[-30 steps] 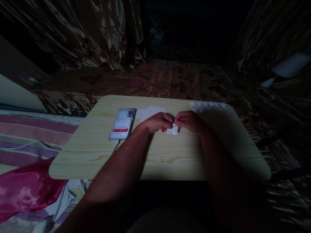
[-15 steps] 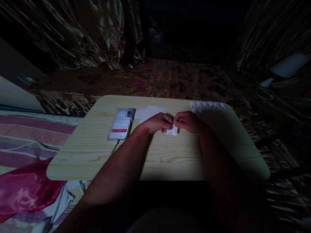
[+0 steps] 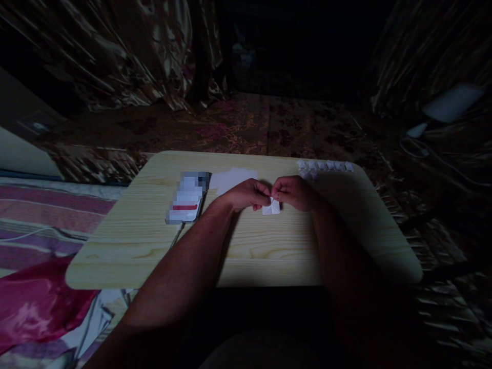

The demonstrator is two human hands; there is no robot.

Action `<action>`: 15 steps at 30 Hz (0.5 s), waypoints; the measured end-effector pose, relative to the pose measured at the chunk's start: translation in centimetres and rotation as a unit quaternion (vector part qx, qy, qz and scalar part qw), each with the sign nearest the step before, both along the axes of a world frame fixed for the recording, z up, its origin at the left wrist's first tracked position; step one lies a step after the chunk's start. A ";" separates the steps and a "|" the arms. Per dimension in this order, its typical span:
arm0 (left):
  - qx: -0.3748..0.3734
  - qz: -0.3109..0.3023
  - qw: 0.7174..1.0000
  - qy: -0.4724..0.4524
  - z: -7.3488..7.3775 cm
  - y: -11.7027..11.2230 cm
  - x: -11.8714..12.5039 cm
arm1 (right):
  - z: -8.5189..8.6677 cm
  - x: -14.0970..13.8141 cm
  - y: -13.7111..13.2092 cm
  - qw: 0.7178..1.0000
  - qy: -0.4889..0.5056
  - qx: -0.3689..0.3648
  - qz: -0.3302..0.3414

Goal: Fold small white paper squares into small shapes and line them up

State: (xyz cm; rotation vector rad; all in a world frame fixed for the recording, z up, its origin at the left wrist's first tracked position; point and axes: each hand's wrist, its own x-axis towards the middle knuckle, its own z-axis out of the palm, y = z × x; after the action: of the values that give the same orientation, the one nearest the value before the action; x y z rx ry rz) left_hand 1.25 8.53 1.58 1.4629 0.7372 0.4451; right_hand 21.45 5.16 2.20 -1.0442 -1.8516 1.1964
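Observation:
A small folded white paper piece (image 3: 271, 207) is held just above the light wooden table (image 3: 269, 246), near its middle. My left hand (image 3: 246, 193) pinches its upper left edge with closed fingers. My right hand (image 3: 294, 192) pinches its upper right edge, fingers closed too. The two hands nearly touch over the paper. Behind my left hand lies a small stack of flat white paper sheets (image 3: 230, 179).
A phone (image 3: 187, 198) with a cable lies on the table's left part. A row of several small folded paper pieces (image 3: 325, 166) sits at the table's far right edge. Red cloth (image 3: 34, 302) and striped bedding lie to the left. Patterned fabric surrounds the table in the dark.
Both hands keep pinching the folded paper, with small finger shifts on its top edge. The view has drifted slightly, so the table sits a little to the left.

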 end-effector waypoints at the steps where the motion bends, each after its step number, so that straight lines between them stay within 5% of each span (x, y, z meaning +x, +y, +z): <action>1: -0.003 -0.002 1.000 -0.003 0.0 0.0 0.0 | 0.0 0.0 0.0 1.000 0.000 0.000 0.000; 15: 0.004 -0.012 1.000 0.007 0.2 -0.1 0.1 | 0.1 0.1 0.0 1.000 0.014 -0.004 0.014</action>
State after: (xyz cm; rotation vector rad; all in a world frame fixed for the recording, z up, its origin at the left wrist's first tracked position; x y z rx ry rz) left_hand 1.31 8.48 1.76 1.4829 0.7277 0.4205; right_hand 21.50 5.17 2.28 -1.0036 -1.8485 1.2293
